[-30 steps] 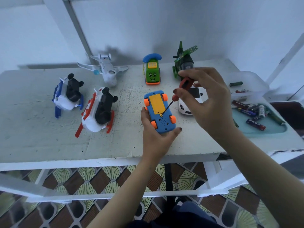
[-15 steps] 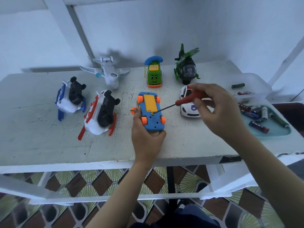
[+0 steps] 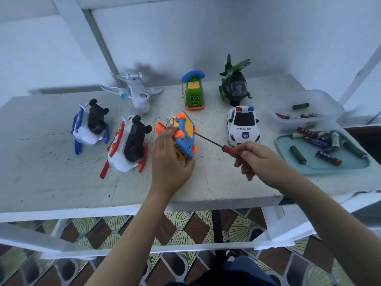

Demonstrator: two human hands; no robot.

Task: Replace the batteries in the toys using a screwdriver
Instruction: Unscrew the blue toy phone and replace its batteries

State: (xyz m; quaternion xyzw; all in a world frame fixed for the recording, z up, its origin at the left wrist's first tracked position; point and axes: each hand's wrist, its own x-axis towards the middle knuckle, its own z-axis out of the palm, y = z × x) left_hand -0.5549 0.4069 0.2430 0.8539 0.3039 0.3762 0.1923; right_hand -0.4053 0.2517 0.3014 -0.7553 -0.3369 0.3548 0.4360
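Head view: left hand [image 3: 169,162] grips the blue plastic toy car [image 3: 184,135] with orange wheels and a yellow base panel, tipped on edge on the rough white table [image 3: 51,162]. Right hand [image 3: 259,159] pinches the red-handled screwdriver [image 3: 216,143], thin dark tip at the yellow panel. White toy car [image 3: 243,124] beside it reads "POLICE". Cylindrical batteries [image 3: 317,139] lie in a smooth teal tray [image 3: 321,168], labels unreadable.

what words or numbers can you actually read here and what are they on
"POLICE": on the hood of the white police car, above a shield badge.
Batteries on the teal tray: printed labels, too small and blurred to read.
Green phone toy: keypad markings too blurred to read.
Blue toy car in the left hand: print on its yellow side, unreadable.
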